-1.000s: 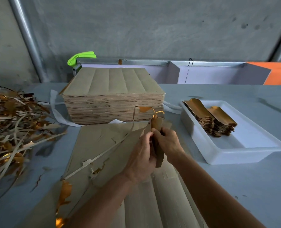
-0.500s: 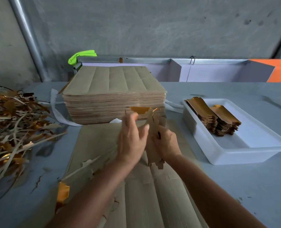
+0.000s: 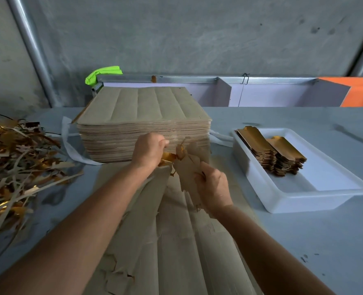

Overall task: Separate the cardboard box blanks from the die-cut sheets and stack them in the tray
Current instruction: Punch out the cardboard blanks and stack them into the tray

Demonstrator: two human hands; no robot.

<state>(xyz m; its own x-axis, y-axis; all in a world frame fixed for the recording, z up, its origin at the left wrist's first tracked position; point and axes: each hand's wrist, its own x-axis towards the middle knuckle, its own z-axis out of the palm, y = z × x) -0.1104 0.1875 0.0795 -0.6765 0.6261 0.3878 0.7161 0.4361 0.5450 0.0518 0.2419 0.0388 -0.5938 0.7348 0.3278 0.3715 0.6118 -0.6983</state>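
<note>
Blank in hand: one brown cardboard box blank (image 3: 189, 167), held above the counter's near middle, long axis running roughly from the person toward the far stack, far end tipped up; gold face partly showing at its far edge.
Right hand (image 3: 213, 188): fingers curled round the blank's near end, gripping it.
Left hand (image 3: 148, 151): fingers pinched on a gold-faced scrap (image 3: 167, 157) at the blank's far left corner.
Die-cut sheet (image 3: 176, 241): lies flat under both forearms, creases running near to far, edges torn.
Sheet stack (image 3: 144, 128): tall, square, at the far middle of the counter, just behind the hands.
Tray (image 3: 293, 201): white, toward the right edge; two leaning stacks of blanks (image 3: 272, 150) fill its far left corner, near half bare.
Waste strips (image 3: 16, 162): heaped at the left edge.
Counter (image 3: 314, 241): grey, bare near right of the tray.
Writing: none readable.
</note>
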